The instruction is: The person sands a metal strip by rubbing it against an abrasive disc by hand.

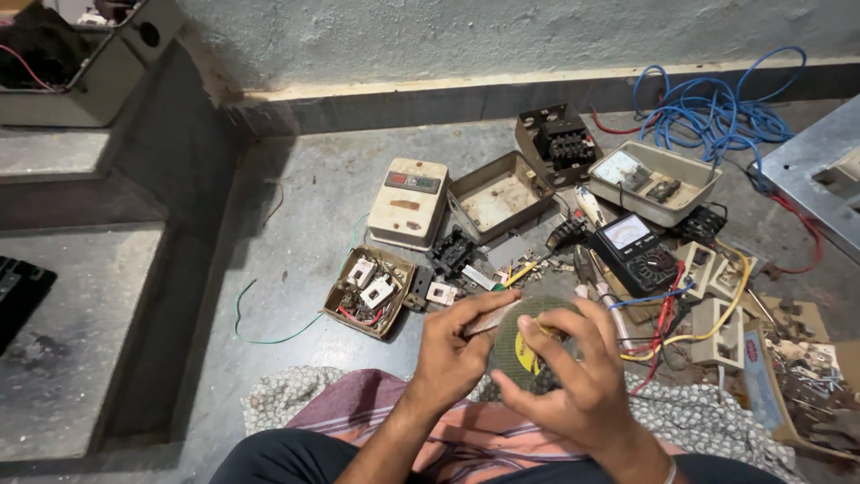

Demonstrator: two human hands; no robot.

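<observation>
My right hand (573, 372) grips a round grey abrasive disc (522, 336) with a yellow centre label, held upright above my lap. My left hand (452, 350) pinches a small flat metal strip (491, 320) and presses its end against the disc's face. Both hands meet low in the middle of the head view, over a patterned cloth (358, 408) spread across my knees. Just beyond the hands lie a yellow-handled screwdriver (528, 267) and small loose parts on the floor.
On the grey floor lie a cream starter cover (408, 203), an empty metal box (498, 194), a small tray of switches (369, 291), a black multimeter (638, 254), a cream meter box (658, 179), blue coiled wire (717, 112) and white sockets (717, 327). A step rises at left.
</observation>
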